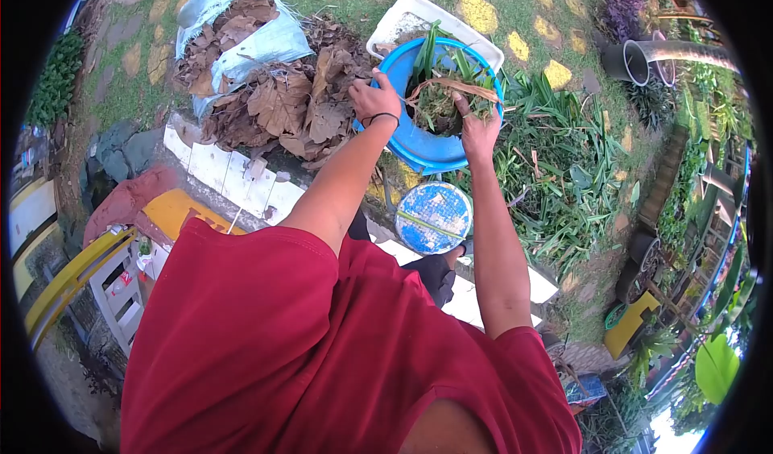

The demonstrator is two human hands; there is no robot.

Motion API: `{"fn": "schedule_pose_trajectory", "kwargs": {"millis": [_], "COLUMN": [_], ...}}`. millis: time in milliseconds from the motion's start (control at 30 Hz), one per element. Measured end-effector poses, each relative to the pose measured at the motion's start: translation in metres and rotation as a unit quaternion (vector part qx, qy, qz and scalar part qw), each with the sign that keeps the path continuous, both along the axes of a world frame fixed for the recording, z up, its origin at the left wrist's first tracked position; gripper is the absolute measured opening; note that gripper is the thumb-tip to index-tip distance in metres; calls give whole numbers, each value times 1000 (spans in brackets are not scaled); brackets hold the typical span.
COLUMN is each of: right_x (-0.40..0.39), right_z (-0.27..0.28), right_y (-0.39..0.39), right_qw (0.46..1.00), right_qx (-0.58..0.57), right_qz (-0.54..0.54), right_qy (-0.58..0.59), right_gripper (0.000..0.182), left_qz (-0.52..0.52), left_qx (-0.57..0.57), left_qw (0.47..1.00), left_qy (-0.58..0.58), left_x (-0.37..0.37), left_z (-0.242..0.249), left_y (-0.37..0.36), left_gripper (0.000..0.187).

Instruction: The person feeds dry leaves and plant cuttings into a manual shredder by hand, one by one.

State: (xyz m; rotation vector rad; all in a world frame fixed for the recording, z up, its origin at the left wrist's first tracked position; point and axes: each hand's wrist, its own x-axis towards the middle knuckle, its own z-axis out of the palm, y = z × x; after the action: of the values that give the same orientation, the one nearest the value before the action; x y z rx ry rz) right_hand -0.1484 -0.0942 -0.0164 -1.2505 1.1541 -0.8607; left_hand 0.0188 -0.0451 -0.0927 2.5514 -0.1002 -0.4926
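A round blue tub is tilted so its opening faces me, with cut green leaves and grass inside. My left hand, a dark band at the wrist, grips the tub's left rim. Over the right rim reaches my right hand, its thumb pressed on the clippings beside a dry brown leaf strip; the other fingers are mostly hidden. Behind the tub is a white rectangular basin. A round blue-and-white patterned stool or lid lies just below the tub.
Large dry brown leaves are heaped to the left, beside a pale blue sack filled with more. Cut greens cover the ground on the right. White slats edge the grass, and yellow stepping stones lie beyond.
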Motion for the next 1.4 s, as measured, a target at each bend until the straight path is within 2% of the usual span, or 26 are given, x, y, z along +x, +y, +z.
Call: {"fn": "schedule_pose_trajectory", "kwargs": {"millis": [33, 100, 133, 167, 233, 267, 333, 433, 533, 633, 833, 967, 1067, 1267, 1333, 1400], "right_x": [0, -1, -5, -8, -7, -6, -1, 1, 2, 3, -1, -2, -5, -2, 1, 4], "right_z": [-6, -18, -23, -29, -30, -30, -23, -16, -17, -13, -15, -7, -16, -27, -13, -10], "right_y": [-1, -4, -8, -11, -12, -11, -8, -5, -4, 0, -5, -4, -4, -1, 3, 2], "right_qw": [1000, 996, 988, 988, 968, 968, 989, 987, 993, 990, 994, 992, 994, 988, 996, 995], "right_qx": [-1, -82, -127, -127, -171, -171, -117, -100, -73, -89, -105, -97, -69, -123, -54, -76], "right_qz": [-1, -30, 1, 0, 40, 40, 33, 41, 44, 20, -13, -1, 28, 18, 22, 18], "right_qy": [0, 1, 87, 87, 180, 180, 85, 117, 87, 104, 41, 78, 78, 94, 71, 65], "right_gripper": [35, 35, 34, 34, 31, 31, 28, 29, 34, 37, 31, 32, 43, 44, 44, 43], "left_qz": [5, 8, 11, 14, 10, 7, 8, 8, 4, 1, 3, 7, 8, 0, 0, 0], "left_qx": [-2, -7, -7, -6, -4, -2, 0, 5, 9, 7, 5, 8, 6, 4, 1, -3], "left_qw": [1000, 1000, 1000, 1000, 1000, 1000, 1000, 1000, 1000, 1000, 1000, 1000, 1000, 1000, 1000, 1000], "left_qy": [6, 12, 15, 18, 8, -1, 4, 7, 9, 9, 12, 2, 6, 8, 7, 5], "left_x": [-1, -1, -2, -2, 0, 1, 0, 0, 1, 1, 2, 1, 0, 1, 2, 1], "left_z": [3, 8, 10, 12, 3, -2, 2, 4, 4, 3, 5, 4, 5, 3, 1, 2], "left_y": [0, -1, -1, 0, 0, 1, 1, -1, 0, 1, 1, 0, 0, 1, 1, 1], "left_gripper": [57, 57, 58, 58, 59, 60, 60, 61, 61, 61, 60, 59, 59, 60, 61, 61]}}
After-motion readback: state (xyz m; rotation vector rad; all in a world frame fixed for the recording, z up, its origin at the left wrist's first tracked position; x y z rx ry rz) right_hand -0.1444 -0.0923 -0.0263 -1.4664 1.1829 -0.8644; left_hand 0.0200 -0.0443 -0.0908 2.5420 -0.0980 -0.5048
